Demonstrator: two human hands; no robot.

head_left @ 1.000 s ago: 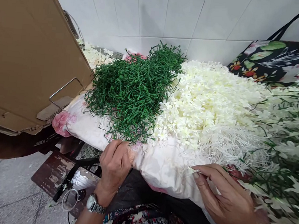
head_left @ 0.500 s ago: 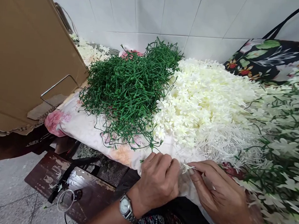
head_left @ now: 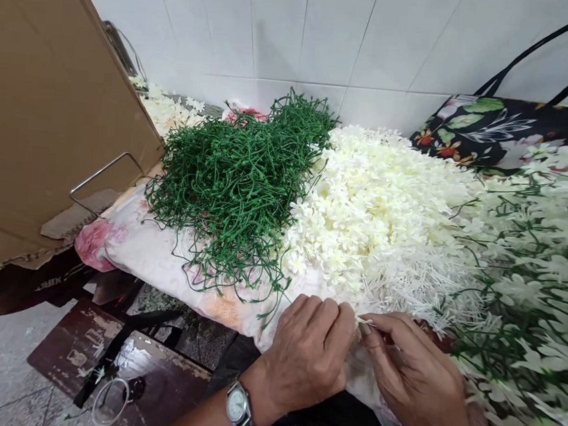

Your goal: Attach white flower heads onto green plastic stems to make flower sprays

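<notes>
My left hand (head_left: pixel 311 349), wearing a wristwatch (head_left: pixel 238 406), is closed in a fist at the cloth's front edge. A green plastic stem (head_left: pixel 268 313) pokes out on its left side; the rest is hidden by the fingers. Close beside it, my right hand (head_left: pixel 413 379) pinches a small white artificial flower piece (head_left: pixel 364 321) between thumb and forefinger, its tip meeting the left fist. Beyond the hands lie a heap of green stems (head_left: pixel 232 174), a pile of cream flower heads (head_left: pixel 361 193) and thin white plastic pieces (head_left: pixel 408 282).
Flowers on green stems (head_left: pixel 548 285) crowd the right side. A cardboard box (head_left: pixel 63 105) stands at left, by the floral cloth (head_left: pixel 144 253). Behind are a flowered black bag (head_left: pixel 503 130) and a tiled wall (head_left: pixel 326 29). A worn brown wooden stool (head_left: pixel 163 369) sits below.
Both hands have come closer together, and the white flower piece now reaches the left fist. The whole view has shifted slightly, with the scene lower in the picture.
</notes>
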